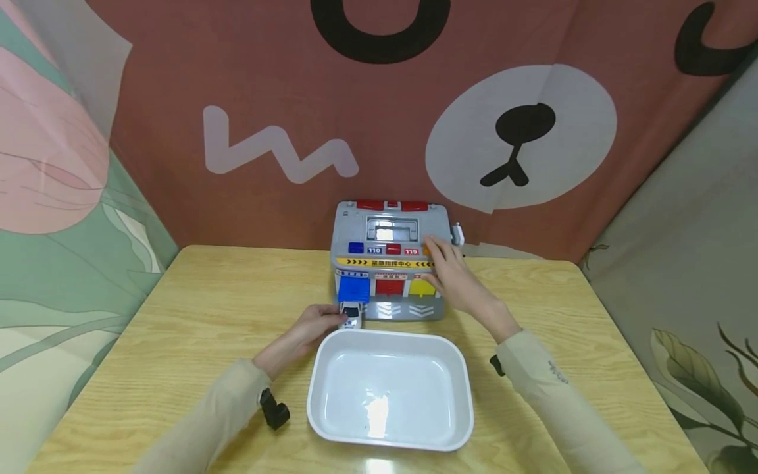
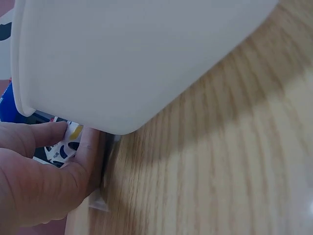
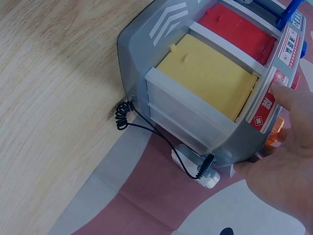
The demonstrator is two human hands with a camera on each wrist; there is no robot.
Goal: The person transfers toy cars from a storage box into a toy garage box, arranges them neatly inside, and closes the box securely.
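A grey toy emergency station stands at the back of the table, with red and yellow garage doors down. Its blue door is tilted outward at the left bay. Just in front of that bay, my left hand pinches a small white toy car between thumb and fingers; the left wrist view shows only part of the car. My right hand grips the station's right front roof edge, beside an orange button.
A white plastic tub sits close in front of the station and car. On the station's right side hangs a white handset with a coiled black cord. A printed curtain stands behind the table.
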